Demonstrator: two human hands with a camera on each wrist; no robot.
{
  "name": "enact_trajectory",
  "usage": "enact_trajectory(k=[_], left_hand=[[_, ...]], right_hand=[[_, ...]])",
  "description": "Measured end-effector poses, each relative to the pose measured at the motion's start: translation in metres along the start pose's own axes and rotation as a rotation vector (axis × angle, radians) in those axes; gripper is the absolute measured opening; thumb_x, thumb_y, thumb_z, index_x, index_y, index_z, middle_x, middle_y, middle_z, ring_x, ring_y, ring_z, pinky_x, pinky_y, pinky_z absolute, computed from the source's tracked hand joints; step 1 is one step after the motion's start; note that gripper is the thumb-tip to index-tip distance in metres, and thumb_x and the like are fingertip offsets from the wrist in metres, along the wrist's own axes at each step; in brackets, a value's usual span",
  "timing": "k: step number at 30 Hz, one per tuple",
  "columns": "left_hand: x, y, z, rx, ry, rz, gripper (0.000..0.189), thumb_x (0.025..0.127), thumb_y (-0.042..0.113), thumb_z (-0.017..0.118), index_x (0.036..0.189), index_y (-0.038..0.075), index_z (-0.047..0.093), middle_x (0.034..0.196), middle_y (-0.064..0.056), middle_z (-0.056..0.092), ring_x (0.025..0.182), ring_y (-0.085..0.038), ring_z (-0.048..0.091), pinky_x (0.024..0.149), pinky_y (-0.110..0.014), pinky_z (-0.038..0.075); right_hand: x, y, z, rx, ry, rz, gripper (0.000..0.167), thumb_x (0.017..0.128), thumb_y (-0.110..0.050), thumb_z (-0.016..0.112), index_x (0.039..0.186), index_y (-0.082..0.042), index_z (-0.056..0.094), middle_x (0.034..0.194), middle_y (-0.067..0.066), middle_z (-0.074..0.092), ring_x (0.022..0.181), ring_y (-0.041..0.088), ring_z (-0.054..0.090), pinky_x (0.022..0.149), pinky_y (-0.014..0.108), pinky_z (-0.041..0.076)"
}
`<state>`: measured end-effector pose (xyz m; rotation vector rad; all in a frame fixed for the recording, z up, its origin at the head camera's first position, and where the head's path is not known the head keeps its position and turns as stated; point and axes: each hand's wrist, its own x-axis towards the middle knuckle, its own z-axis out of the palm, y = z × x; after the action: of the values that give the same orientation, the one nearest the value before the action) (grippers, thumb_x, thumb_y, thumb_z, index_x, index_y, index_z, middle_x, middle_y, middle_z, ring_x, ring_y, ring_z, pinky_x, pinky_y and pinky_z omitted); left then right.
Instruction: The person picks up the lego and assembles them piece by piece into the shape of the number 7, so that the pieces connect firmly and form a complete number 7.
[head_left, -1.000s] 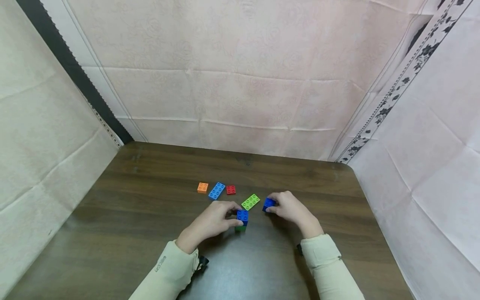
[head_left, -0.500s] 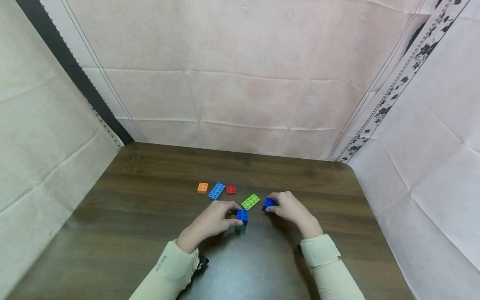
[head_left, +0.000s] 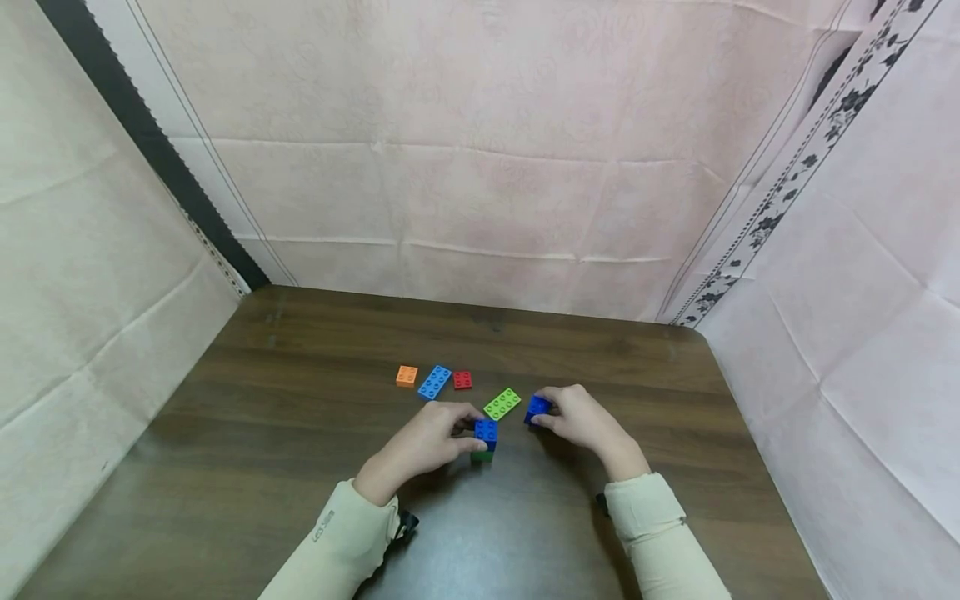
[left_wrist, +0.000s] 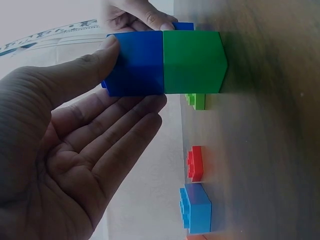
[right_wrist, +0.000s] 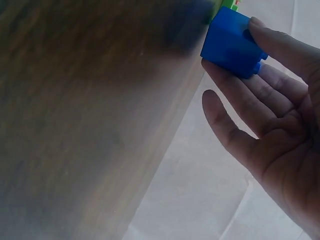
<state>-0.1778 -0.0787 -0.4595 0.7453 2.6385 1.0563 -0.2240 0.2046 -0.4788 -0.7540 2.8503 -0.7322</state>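
Note:
My left hand [head_left: 429, 437] pinches a dark blue building block [left_wrist: 137, 64] between thumb and fingers. That block is stacked on a green block [left_wrist: 194, 62], and the pair stands upright on the table. To the right, my right hand [head_left: 583, 417] holds a second dark blue block [right_wrist: 231, 44] by its sides, thumb on one face and fingers on the opposite one. Its studs show in the right wrist view. Between and behind the two hands lies a flat lime green block [head_left: 502, 404].
Behind my left hand lie an orange block [head_left: 407, 376], a longer light blue block [head_left: 434, 382] and a small red block [head_left: 462, 380]. They rest on a brown wooden table [head_left: 300, 467]. Pale cloth [head_left: 480, 192] hangs at the table's back and both sides.

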Motion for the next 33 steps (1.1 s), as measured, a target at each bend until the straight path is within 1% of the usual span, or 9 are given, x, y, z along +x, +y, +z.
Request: enact_trajectory(k=[7,12,17,26,33], left_hand=[[0.0003,-0.0002,-0.0004,-0.003,-0.004,0.003,0.036,0.092,0.030,0.076,0.121,0.011,0.069,0.112,0.000,0.071,0.103,-0.019,0.067,0.090,-0.039,0.056],[0.0007,-0.0011,-0.0002,-0.007,-0.007,0.001,0.035,0.092,0.030,0.076,0.121,0.012,0.069,0.113,0.000,0.071,0.103,-0.019,0.067,0.091,-0.038,0.056],[0.0011,-0.0011,0.0000,-0.008,-0.010,-0.007,0.036,0.092,0.031,0.076,0.122,0.012,0.069,0.113,0.001,0.071,0.103,-0.019,0.067,0.091,-0.039,0.056],[0.0006,-0.0013,0.0010,0.001,-0.006,-0.011,0.036,0.091,0.032,0.076,0.122,0.013,0.069,0.113,0.002,0.071,0.101,-0.015,0.066,0.090,-0.037,0.056],[0.0003,-0.0013,0.0005,0.000,-0.003,-0.014,0.037,0.091,0.033,0.076,0.122,0.014,0.070,0.113,0.002,0.071,0.101,-0.013,0.066,0.090,-0.037,0.056]], right_hand=[[-0.0010,-0.0020,-0.0006,0.003,0.000,0.002,0.034,0.093,-0.019,0.075,0.121,-0.002,0.068,0.107,0.009,0.072,0.091,0.014,0.069,0.079,0.035,0.059],[-0.0015,-0.0037,0.0002,-0.006,0.001,0.008,0.034,0.093,-0.021,0.075,0.122,-0.004,0.068,0.109,0.008,0.072,0.093,0.015,0.068,0.082,0.037,0.058],[-0.0027,-0.0062,-0.0002,0.003,0.005,0.004,0.034,0.093,-0.020,0.075,0.121,-0.004,0.068,0.109,0.009,0.072,0.093,0.016,0.069,0.082,0.038,0.058],[-0.0026,-0.0066,0.0010,0.006,0.015,-0.005,0.032,0.093,-0.020,0.075,0.120,-0.004,0.068,0.109,0.007,0.072,0.091,0.012,0.067,0.082,0.037,0.058],[-0.0020,-0.0074,-0.0001,0.008,0.023,-0.007,0.033,0.094,-0.021,0.074,0.121,-0.004,0.068,0.109,0.007,0.072,0.093,0.015,0.068,0.082,0.038,0.058]])
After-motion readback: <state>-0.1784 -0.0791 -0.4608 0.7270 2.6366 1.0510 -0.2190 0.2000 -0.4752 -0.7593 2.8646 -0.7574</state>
